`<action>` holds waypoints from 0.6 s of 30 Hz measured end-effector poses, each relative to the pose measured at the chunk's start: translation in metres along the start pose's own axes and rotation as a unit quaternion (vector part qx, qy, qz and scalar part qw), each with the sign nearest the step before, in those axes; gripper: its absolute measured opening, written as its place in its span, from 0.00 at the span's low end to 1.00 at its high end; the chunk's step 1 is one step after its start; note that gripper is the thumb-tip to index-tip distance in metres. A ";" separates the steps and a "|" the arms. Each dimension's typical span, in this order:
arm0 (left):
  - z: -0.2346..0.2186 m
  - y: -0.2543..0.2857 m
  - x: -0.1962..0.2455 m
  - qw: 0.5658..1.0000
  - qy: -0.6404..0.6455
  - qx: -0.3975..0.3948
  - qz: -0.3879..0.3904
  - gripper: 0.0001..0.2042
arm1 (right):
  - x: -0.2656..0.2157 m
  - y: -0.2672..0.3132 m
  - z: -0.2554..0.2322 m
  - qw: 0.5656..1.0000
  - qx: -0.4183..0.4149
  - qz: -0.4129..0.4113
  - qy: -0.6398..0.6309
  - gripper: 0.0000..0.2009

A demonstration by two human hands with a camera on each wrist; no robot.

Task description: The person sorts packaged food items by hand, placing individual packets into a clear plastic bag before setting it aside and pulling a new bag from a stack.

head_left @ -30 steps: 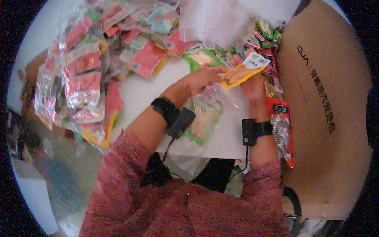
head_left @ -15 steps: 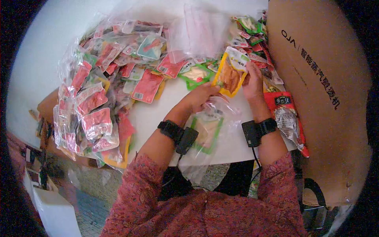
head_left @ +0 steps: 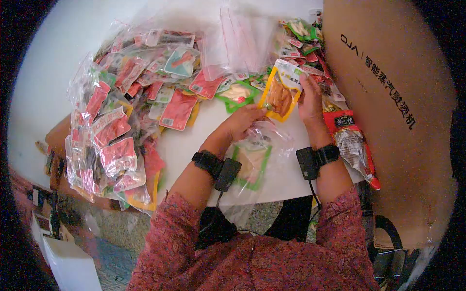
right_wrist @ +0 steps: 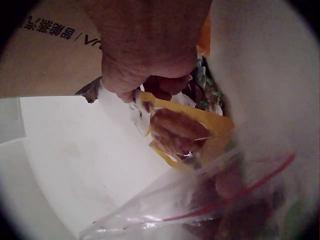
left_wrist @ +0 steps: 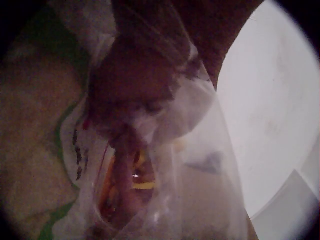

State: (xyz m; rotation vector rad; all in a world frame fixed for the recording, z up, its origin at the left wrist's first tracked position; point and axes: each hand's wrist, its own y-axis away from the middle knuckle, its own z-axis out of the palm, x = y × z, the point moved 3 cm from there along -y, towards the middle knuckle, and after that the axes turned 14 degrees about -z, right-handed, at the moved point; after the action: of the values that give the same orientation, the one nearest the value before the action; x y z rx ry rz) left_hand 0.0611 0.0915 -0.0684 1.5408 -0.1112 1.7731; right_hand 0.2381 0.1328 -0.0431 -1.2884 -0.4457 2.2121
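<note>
My right hand (head_left: 310, 101) grips the right edge of a yellow-bordered food packet (head_left: 280, 97), with brown pieces showing through its window. The packet stands tilted, its printed face towards the head camera. My left hand (head_left: 243, 121) holds the mouth of a clear zip bag (head_left: 280, 140), fingertips close to the packet's lower left corner. Inside the bag lies a green-bordered packet (head_left: 253, 165) with pale contents. The right wrist view shows the bag's red zip line (right_wrist: 240, 195) just below the yellow packet. Clear film covers much of the left hand in the left wrist view.
Filled clear bags of red packets (head_left: 116, 153) are heaped on the left. Flat clear bags (head_left: 238, 41) lie at the back. Loose packets (head_left: 301, 31) pile up at the back right, beside a tall cardboard box (head_left: 378, 145). A red and silver pouch (head_left: 352, 140) lies against the box.
The yellow-bordered packet has turned from lying nearly flat to standing tilted, its face showing. The right hand has shifted to its right edge. The left hand stays at the bag's mouth.
</note>
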 end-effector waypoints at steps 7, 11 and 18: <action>-0.001 0.002 0.003 0.997 -0.073 0.009 0.005 0.14 | -0.005 0.002 0.003 1.000 -0.002 -0.007 0.011 0.13; 0.003 0.006 0.005 0.998 -0.066 0.021 -0.002 0.15 | -0.010 0.004 0.009 1.000 -0.012 -0.006 -0.017 0.13; 0.002 0.006 0.004 0.999 -0.030 -0.022 0.006 0.10 | -0.008 0.005 0.010 0.999 -0.016 0.000 -0.031 0.13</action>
State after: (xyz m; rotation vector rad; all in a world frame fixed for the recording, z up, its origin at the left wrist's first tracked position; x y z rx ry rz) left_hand 0.0596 0.0884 -0.0616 1.5665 -0.1881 1.7230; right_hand 0.2314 0.1237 -0.0350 -1.2383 -0.5059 2.2592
